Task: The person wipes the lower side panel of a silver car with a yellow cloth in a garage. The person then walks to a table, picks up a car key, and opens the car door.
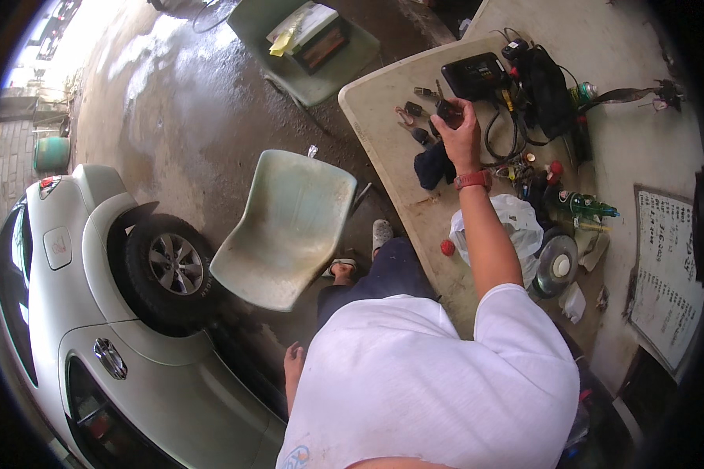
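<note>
Over the table's far left part, my right hand (461, 137) is closed on a black car key (444, 108), its blade pointing away from me. The fingers partly cover the key's head. Several other keys lie beside that hand, among them a black key fob (414, 109) and a dark rounded one (421, 136). A dark cloth-like bundle (430, 166) rests under the wrist. My left hand (293, 358) hangs low at my left side, away from the table. Its fingers look loosely extended, with nothing visible in them.
The pale table (383, 117) also bears a black device (475, 76) with cables, a black pouch (546, 90), a plastic bag (508, 227), a green bottle (583, 205) and a disc spindle (557, 264). Left stand a plastic chair (285, 227) and a silver car (94, 273). Another chair (321, 90) holds a box.
</note>
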A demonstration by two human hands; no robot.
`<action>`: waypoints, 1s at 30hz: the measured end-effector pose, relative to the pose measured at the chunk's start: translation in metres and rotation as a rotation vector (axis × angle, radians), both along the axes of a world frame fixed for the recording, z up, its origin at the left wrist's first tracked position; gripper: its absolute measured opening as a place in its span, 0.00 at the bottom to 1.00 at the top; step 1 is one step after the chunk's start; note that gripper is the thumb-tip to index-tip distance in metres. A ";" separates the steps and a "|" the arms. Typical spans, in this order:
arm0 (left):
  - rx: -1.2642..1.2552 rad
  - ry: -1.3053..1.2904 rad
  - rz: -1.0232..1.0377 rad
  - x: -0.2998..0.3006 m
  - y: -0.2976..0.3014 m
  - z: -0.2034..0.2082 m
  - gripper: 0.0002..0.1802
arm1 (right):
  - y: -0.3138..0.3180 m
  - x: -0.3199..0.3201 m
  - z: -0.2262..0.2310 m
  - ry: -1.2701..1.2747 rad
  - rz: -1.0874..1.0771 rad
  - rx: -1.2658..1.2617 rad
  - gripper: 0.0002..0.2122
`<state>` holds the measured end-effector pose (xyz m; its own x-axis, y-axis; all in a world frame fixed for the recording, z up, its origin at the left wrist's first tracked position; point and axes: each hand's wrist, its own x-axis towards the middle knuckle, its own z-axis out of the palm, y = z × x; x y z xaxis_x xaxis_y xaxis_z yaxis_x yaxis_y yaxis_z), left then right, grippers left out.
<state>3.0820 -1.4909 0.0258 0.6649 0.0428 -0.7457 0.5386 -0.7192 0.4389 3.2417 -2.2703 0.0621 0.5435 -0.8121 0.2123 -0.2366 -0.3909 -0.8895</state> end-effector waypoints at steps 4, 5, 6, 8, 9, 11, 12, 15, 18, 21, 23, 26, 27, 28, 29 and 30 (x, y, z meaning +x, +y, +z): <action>-0.094 0.011 0.058 0.001 0.013 -0.011 0.28 | 0.021 0.005 0.013 -0.135 0.068 0.274 0.22; -0.096 0.001 0.048 0.000 0.016 -0.012 0.28 | 0.027 0.008 0.016 -0.213 0.104 0.401 0.22; -0.098 -0.009 0.038 -0.001 0.019 -0.013 0.28 | 0.033 0.010 0.018 -0.292 0.141 0.528 0.23; -0.025 0.024 0.023 0.002 0.007 -0.012 0.28 | 0.043 0.011 0.023 -0.302 0.215 0.631 0.23; 0.012 0.041 0.014 0.004 0.001 -0.010 0.27 | 0.048 0.010 0.026 -0.307 0.252 0.683 0.23; -0.030 0.017 0.008 0.002 0.006 -0.008 0.27 | 0.057 0.008 0.031 -0.370 0.301 0.827 0.23; -0.052 0.004 0.005 0.000 0.008 -0.007 0.27 | 0.060 0.008 0.032 -0.401 0.326 0.899 0.23; -0.027 0.017 0.003 -0.002 0.003 -0.007 0.27 | 0.068 0.011 0.034 -0.392 0.386 0.911 0.23; -0.025 -0.016 -0.010 -0.012 0.003 -0.005 0.27 | 0.080 0.020 0.037 -0.343 0.426 0.912 0.24; -0.071 0.036 0.140 -0.024 -0.012 0.004 0.26 | 0.106 0.033 0.045 -0.339 0.429 0.916 0.23; 0.022 0.047 0.098 -0.020 -0.038 0.021 0.26 | 0.116 0.033 0.038 -0.240 0.540 0.847 0.21; 0.162 0.098 0.157 0.000 -0.056 0.053 0.26 | 0.155 0.036 0.065 -0.103 0.552 0.983 0.20; 0.158 0.114 0.208 0.002 -0.054 0.054 0.26 | 0.161 0.034 0.053 -0.049 0.650 0.949 0.20; 0.180 0.090 0.188 -0.002 -0.049 0.052 0.26 | 0.174 0.031 0.050 0.041 0.751 0.862 0.20; 0.197 0.070 0.158 -0.005 -0.046 0.048 0.26 | 0.192 0.028 0.046 0.088 0.800 0.884 0.19; 0.212 0.055 0.124 -0.008 -0.044 0.043 0.26 | 0.208 0.026 0.046 0.143 0.873 0.927 0.19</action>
